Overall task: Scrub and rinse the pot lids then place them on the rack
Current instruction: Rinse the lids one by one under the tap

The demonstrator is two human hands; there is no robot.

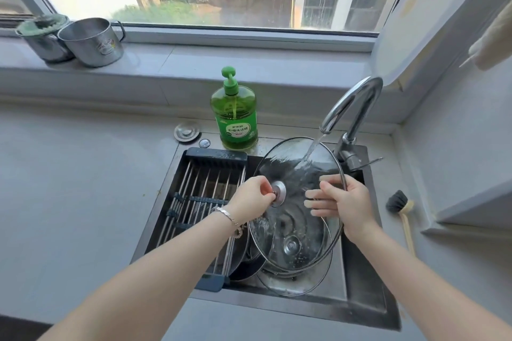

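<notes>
While faucet (352,108) water runs over a tilted glass lid (291,163), the left hand (249,196) pinches its knob and the right hand (349,202) clasps its rim. Rinsing looks to be underway. No lid is on the dish rack (205,188) yet, and other lids (299,282) wait in the sink (360,285).

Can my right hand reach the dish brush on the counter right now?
Probably yes: the brush lies just right of the right hand with nothing standing between, but it must first release the glass lid.
</notes>
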